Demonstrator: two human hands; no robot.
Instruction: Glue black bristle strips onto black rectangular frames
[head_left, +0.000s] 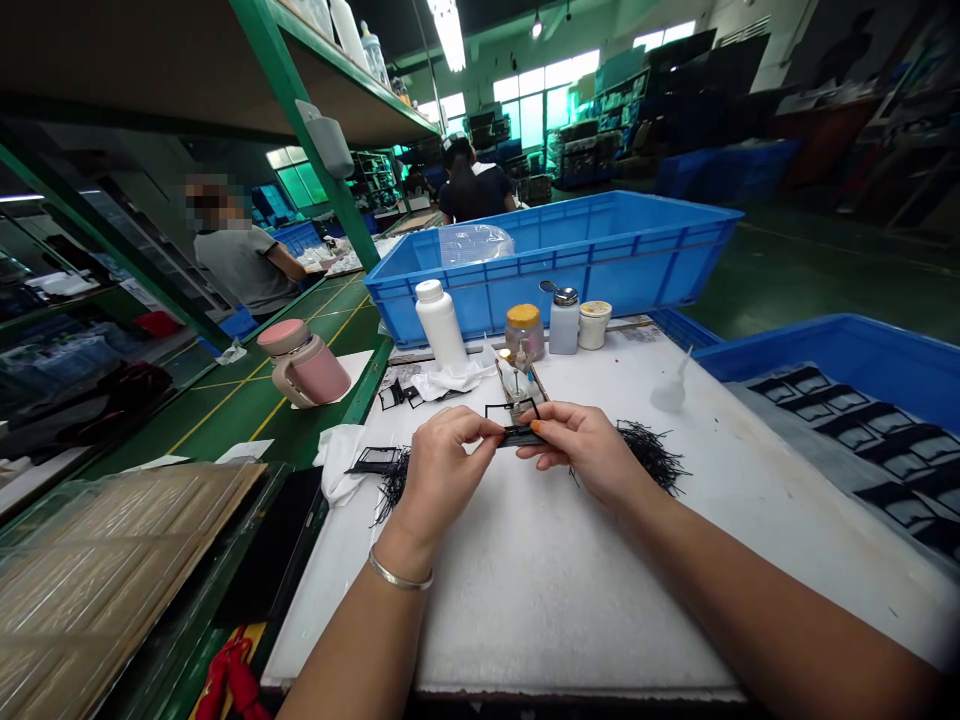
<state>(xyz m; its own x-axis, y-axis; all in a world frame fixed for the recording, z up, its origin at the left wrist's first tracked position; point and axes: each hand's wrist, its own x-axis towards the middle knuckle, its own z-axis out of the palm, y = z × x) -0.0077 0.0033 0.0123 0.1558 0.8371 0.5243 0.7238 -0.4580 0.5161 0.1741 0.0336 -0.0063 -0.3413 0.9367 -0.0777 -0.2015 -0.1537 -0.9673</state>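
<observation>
Between my two hands, above the white work surface, is a small black plastic frame (519,436) with an open rectangular part standing up from it. My left hand (456,455) pinches its left end between thumb and finger. At the other end, my right hand (581,445) closes thumb and fingers on it. A pile of thin black strips (651,455) lies beside my right forearm. Another bunch of black strips (391,488) is partly hidden behind my left hand. A similar black frame (376,459) rests on white cloth (341,480) to the left.
Behind my hands stand a white bottle (441,325), a yellow-lidded jar (524,332), a pump bottle (564,322) and a blue crate (585,270). Right is a blue bin (840,345) holding black parts. A pink mug (307,365) stands left. Two people sit farther back.
</observation>
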